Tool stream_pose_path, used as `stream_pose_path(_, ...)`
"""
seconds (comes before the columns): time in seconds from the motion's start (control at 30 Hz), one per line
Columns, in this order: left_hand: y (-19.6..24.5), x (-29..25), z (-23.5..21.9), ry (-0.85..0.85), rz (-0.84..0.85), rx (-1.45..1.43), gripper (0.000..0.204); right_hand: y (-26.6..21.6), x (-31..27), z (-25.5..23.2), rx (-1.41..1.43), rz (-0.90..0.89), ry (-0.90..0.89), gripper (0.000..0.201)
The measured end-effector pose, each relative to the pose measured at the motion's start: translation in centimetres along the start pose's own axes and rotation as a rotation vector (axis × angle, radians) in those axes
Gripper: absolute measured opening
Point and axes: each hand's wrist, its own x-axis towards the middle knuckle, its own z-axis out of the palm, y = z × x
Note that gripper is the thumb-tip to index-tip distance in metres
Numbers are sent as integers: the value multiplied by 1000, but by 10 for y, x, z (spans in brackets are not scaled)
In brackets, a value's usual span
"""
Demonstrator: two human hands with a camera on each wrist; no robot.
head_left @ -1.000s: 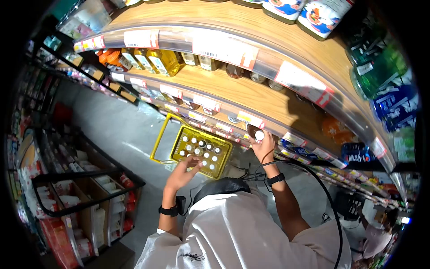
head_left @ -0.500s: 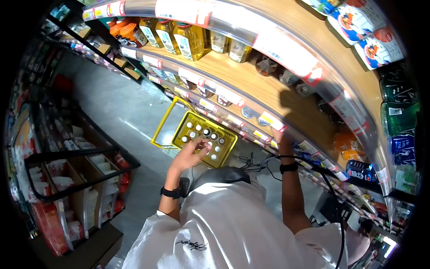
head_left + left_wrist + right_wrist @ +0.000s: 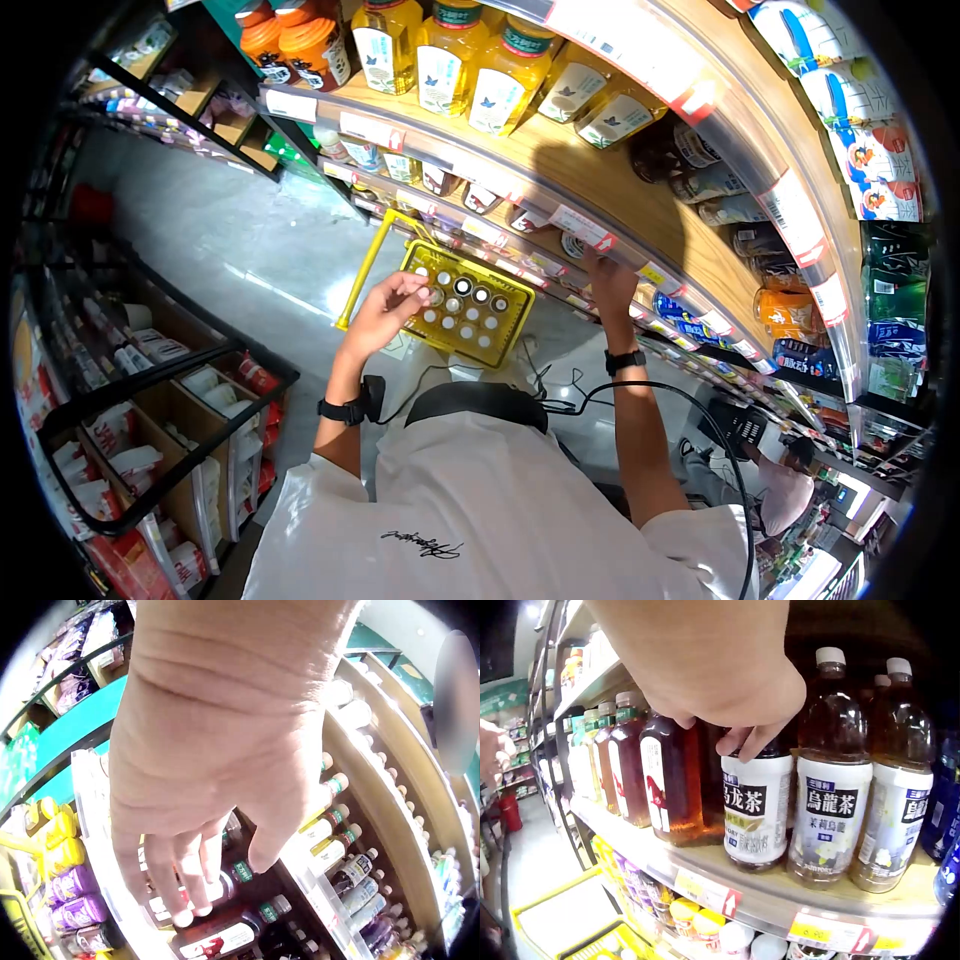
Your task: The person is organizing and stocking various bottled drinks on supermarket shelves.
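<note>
My right hand (image 3: 705, 664) curls its fingers over the top of an oolong tea bottle (image 3: 756, 814), which stands on a shelf; the hand hides its cap and neck. In the head view that right hand (image 3: 612, 285) reaches in at the shelf's front edge. My left hand (image 3: 385, 310) hovers at the left side of a yellow shopping basket (image 3: 522, 325) full of capped bottles (image 3: 462, 287). Its fingers hang loosely bent with nothing between them, as the left hand (image 3: 217, 765) also shows in the left wrist view.
Two more oolong bottles (image 3: 831, 795) stand right of the gripped one, with dark red tea bottles (image 3: 660, 780) on its left. A price-tag rail (image 3: 705, 889) runs along the shelf front. A black cable (image 3: 690, 400) loops past the right forearm. A black-railed display (image 3: 150, 430) stands left.
A second ago my right hand held a white-capped bottle at the shelf edge; then it reached further in. My left hand has shifted left over the basket. The head view has turned.
</note>
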Motion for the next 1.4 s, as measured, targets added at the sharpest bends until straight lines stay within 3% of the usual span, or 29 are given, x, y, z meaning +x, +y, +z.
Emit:
stream_pose_path(0.03,7,2,-3,33,44,103,23,13,11,9,-1,-2,0,41)
stream_pose_path(0.1,15,0,-1,108,137,152,23,46,24,21,-304,-382,321,46)
stream_pose_path(0.13,16,-2,-3,106,137,154,23,51,21,22,-304,-380,323,46)
stream_pose_path(0.2,15,-1,-9,159,209,143,23,55,16,17,-259,-131,124,51)
stream_pose_path(0.33,9,-7,-11,192,223,111,23,6,-5,3,-108,-16,124,50)
stream_pose_path(0.4,9,-11,-5,191,220,121,22,-16,-19,-4,65,218,109,62)
stream_pose_path(0.43,3,-11,-5,192,214,177,22,-4,-26,11,126,78,281,68)
stream_pose_path(0.53,-3,-8,7,192,236,263,23,6,-46,10,339,-88,333,66)
stream_pose_path(0.6,-4,-7,24,218,219,311,21,5,-53,-1,403,-105,304,68)
stream_pose_path(0.67,-6,-2,39,203,217,292,21,9,-60,-14,327,-89,53,74)
stream_pose_path(0.7,-3,1,48,150,204,353,23,12,-61,-18,199,-192,68,80)
stream_pose_path(0.83,-5,14,91,9,212,512,37,14,-72,-46,263,-162,-42,77)
stream_pose_path(0.87,-6,16,103,-48,266,609,43,11,-77,-56,371,-67,-58,75)
stream_pose_path(0.9,-6,19,114,-80,238,694,64,5,-78,-67,479,23,-71,73)
stream_pose_path(0.93,1,17,132,-79,237,701,64,-5,-78,-81,588,113,-84,71)
stream_pose_path(0.97,8,15,151,-100,357,765,75,-14,-76,-96,840,243,-60,66)
stream_pose_path(1.0,13,16,169,-124,478,827,85,-21,-70,-123,850,335,-112,60)
stream_pose_path(1.07,5,23,194,-98,562,912,101,3,-64,-148,843,435,-256,52)
stream_pose_path(1.13,15,16,221,-148,469,826,99,-1,-67,-167,853,496,-223,43)
stream_pose_path(1.2,1,21,221,-538,74,445,90,-9,-68,-173,1163,490,-116,33)
stream_pose_path(1.23,11,14,232,-606,89,349,78,-27,-63,-189,1151,507,-162,25)
stream_pose_path(1.33,13,11,232,-662,-62,249,60,10,-51,-203,1065,549,-573,54)
stream_pose_path(1.37,19,7,233,-651,-112,231,57,15,-56,-190,916,561,-460,63)
stream_pose_path(1.4,29,2,238,-641,-156,214,54,-1,-60,-205,874,571,-511,59)
